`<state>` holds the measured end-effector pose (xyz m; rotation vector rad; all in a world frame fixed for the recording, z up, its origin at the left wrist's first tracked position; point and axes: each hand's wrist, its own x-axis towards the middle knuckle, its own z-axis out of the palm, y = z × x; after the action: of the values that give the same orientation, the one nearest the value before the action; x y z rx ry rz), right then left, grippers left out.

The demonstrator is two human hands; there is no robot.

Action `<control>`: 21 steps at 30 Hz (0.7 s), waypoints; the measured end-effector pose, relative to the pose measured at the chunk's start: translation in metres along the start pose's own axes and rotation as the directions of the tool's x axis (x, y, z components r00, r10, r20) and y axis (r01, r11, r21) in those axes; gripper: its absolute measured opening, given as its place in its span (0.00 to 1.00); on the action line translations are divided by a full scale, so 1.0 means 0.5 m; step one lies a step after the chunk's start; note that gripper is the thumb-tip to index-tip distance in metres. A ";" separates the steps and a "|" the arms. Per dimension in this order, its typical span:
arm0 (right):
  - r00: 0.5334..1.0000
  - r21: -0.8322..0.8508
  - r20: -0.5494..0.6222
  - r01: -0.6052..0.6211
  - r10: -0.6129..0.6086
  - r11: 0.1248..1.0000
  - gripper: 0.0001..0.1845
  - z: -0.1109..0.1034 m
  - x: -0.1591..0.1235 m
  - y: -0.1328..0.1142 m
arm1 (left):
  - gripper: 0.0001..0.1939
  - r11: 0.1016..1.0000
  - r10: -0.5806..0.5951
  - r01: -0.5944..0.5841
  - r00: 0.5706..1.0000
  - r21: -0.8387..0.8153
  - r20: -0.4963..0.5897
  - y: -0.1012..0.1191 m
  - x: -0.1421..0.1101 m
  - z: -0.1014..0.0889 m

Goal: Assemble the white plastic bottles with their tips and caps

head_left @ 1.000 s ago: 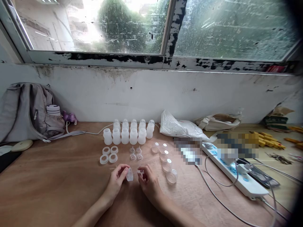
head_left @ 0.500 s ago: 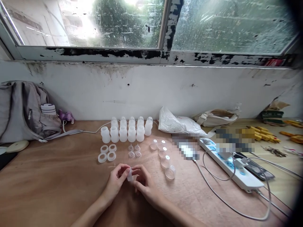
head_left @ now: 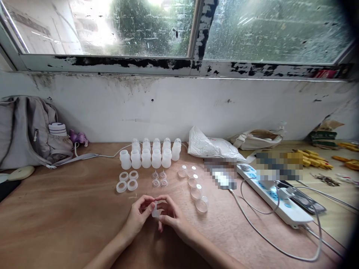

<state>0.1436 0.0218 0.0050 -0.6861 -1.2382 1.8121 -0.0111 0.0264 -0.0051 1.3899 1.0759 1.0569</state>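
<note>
Translucent ring point(head_left: 155, 212) lies between left fingers point(head_left: 148, 210) and right fingers point(head_left: 167, 219), both seemingly pinching it.

A smooth reddish-brown wooden tabletop point(head_left: 70, 209) fills the lower frame, bearing frosted white plastic bottles point(head_left: 146, 158) at centre, white plastic rings point(head_left: 128, 185) and clear nipple-shaped pieces point(head_left: 156, 183) beneath, transparent round cups point(head_left: 195, 193) right of centre, a grey fabric backpack point(head_left: 26, 130) far left.

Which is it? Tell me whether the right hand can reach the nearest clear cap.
Likely yes: nothing visible stands between the right hand and the clear cap, though that hand seems occupied with a translucent piece.
</note>
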 end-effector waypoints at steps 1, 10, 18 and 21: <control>1.000 -0.001 0.007 -0.008 0.008 1.000 0.20 0.000 -0.001 0.000 | 0.11 1.000 0.002 -0.002 1.000 0.012 0.001 0.000 0.000 0.000; 0.962 -0.376 -0.223 0.065 -0.159 0.924 0.07 0.009 -0.005 0.011 | 0.11 0.994 0.030 -0.038 0.997 0.103 0.075 0.024 -0.012 0.011; 0.926 -0.549 -0.299 0.031 -0.231 0.835 0.08 -0.012 0.001 0.023 | 0.10 0.969 0.123 -0.151 0.981 0.195 0.148 0.015 -0.013 0.008; 0.925 -0.557 -0.308 0.013 -0.221 0.830 0.10 -0.015 0.003 0.021 | 0.10 0.989 0.095 -0.105 0.990 0.101 0.104 0.012 -0.010 0.010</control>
<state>0.1453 0.0245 -0.0075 -1.1742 -1.5101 1.1421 -0.0069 0.0202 0.0003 1.5795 1.0107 1.0032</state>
